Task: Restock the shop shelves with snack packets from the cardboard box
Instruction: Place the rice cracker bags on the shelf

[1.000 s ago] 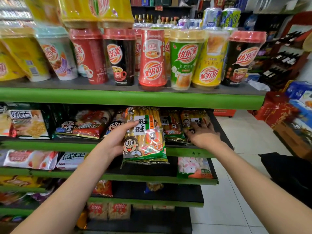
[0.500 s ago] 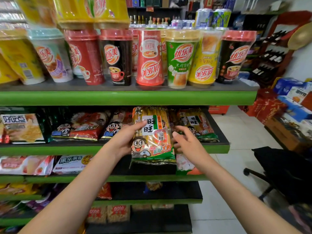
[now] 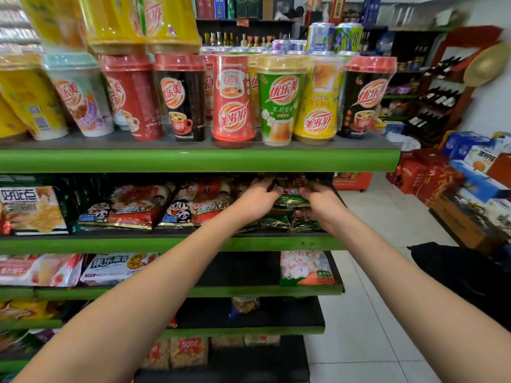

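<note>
Both my hands reach into the right end of the second green shelf (image 3: 171,244). Between them lies a green and yellow snack packet (image 3: 290,201), resting on top of other packets of the same kind. My left hand (image 3: 255,201) grips its left edge and my right hand (image 3: 322,203) grips its right edge, fingers curled over the packet. The far end of the packet is hidden in shadow under the shelf above. The cardboard box is not in view.
Red snack packets (image 3: 132,210) lie to the left on the same shelf. Tall drink cups (image 3: 282,103) stand on the shelf above. Lower shelves hold a few packets (image 3: 305,269). Stacked boxes (image 3: 470,183) and a black chair (image 3: 459,272) sit on the right.
The packet held upright in front of the shelf has been pushed back and laid down onto the stack. My right hand moved from the shelf onto the packet's right edge.
</note>
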{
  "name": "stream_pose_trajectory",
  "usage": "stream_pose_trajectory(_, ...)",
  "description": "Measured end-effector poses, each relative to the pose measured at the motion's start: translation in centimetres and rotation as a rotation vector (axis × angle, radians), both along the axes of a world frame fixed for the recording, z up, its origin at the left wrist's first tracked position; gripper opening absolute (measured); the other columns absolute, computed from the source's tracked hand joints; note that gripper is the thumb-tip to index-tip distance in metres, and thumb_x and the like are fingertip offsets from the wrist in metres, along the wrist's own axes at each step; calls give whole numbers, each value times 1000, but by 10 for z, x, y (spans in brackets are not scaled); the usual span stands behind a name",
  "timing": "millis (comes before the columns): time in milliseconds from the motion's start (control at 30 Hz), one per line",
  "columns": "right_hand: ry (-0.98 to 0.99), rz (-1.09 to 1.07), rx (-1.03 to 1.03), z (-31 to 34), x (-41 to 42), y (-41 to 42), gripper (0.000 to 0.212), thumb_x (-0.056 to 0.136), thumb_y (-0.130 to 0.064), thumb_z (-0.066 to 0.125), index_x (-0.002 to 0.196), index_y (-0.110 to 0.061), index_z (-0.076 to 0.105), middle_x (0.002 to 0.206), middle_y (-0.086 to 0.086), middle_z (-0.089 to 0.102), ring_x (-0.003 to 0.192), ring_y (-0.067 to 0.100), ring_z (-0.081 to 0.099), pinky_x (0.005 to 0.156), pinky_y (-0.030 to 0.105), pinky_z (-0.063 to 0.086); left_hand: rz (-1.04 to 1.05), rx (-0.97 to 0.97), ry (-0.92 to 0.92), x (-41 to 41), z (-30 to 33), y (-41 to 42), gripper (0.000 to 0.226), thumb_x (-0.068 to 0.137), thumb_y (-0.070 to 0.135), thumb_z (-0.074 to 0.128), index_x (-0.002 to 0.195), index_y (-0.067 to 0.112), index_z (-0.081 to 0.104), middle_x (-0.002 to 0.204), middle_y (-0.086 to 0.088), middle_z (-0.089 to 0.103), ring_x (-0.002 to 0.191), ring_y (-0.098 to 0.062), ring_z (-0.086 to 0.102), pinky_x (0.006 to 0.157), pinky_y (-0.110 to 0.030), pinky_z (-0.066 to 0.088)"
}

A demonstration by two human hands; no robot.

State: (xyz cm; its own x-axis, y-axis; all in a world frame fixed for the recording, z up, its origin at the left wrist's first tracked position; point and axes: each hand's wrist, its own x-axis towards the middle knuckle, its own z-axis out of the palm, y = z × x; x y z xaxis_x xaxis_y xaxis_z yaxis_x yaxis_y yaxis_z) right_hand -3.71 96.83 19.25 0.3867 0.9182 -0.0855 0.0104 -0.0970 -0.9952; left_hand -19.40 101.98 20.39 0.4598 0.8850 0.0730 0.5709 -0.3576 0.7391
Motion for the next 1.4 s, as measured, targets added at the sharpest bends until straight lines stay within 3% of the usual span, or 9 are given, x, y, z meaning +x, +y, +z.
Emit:
stream_pose_trajectory(133, -621, 82, -163, -4, 14, 6, 21, 97, -24, 60, 115, -13, 64, 99, 10, 69, 64, 20, 71, 60, 33, 60, -87, 26, 195, 4, -11, 1, 48, 104, 33, 44, 148, 16, 42, 158, -12, 34, 144, -30, 34, 112, -28, 28)
stream_pose_trajectory(333, -305, 50, -125, -13, 26, 3, 36, 97, -21, 61, 129, -5, 59, 120, 13, 66, 69, 20, 66, 56, 26, 52, -82, 126, 139, -1, -15, -4, 57, 97, 40, 53, 150, 24, 39, 159, -7, 32, 143, -25, 36, 103, -20, 23)
stream_pose_trajectory(433, -682, 99, -156, -15, 28, -6, 21, 95, -32, 60, 113, -22, 63, 92, 7, 70, 54, 15, 64, 49, 20, 46, -128, 137, 152, -4, -18, -7, 54, 98, 40, 51, 149, 25, 42, 159, -4, 32, 143, -23, 35, 106, -21, 22)
stream_pose_trajectory(600, -1180, 30, -204, -14, 37, -4, 49, 91, -51, 52, 124, -16, 62, 129, 15, 57, 114, 32, 56, 90, 36, 47, -65, 110, 69, -4, -20, -6, 42, 101, 37, 49, 141, 23, 52, 154, -4, 41, 136, -19, 43, 107, -23, 30)
stream_pose_trajectory(833, -1131, 449, -295, -20, 43, 4, 65, 97, -66, 27, 155, -38, 18, 165, -6, 2, 152, 31, -7, 122, 53, 0, -88, 36, 361, -5, -30, -1, 61, 100, 60, 28, 156, 39, 14, 166, 6, 4, 153, -21, 2, 121, -45, 4)
stream_pose_trajectory(1000, -1140, 419, -250, -19, 42, 4, 62, 100, -62, 26, 156, -35, 19, 166, -3, 5, 152, 29, 1, 121, 48, 1, -36, 16, 358, 0, -26, -7, 67, 98, 65, 27, 157, 36, 11, 166, 1, 5, 153, -23, 2, 122, -45, 7)
stream_pose_trajectory(1167, -1164, 329, 48, -23, 20, -22, 60, 100, -55, 35, 153, -27, 32, 163, -1, 23, 148, 21, 24, 120, 45, 21, 129, 102, 59, -9, -35, -35, 51, 102, 46, 42, 147, 21, 43, 148, -8, 45, 139, -24, 39, 109, -29, 32)
stream_pose_trajectory(1300, -1199, 405, 270, -37, -15, -49, 53, 100, -44, 45, 147, -21, 43, 156, 4, 37, 144, 24, 31, 119, 44, 25, 202, 121, -80, -57, -60, -73, 32, 97, 34, 56, 127, 25, 60, 116, 15, 50, 103, 16, 45, 88, 0, 29)
stream_pose_trajectory(1400, -1153, 451, 351, -46, -52, -62, 46, 98, -35, 52, 141, -18, 51, 153, 3, 41, 146, 21, 25, 120, 37, 16, 286, 57, -94, -109, -77, -94, 18, 94, 25, 61, 112, 27, 65, 112, 10, 59, 106, 0, 54, 93, -13, 39)
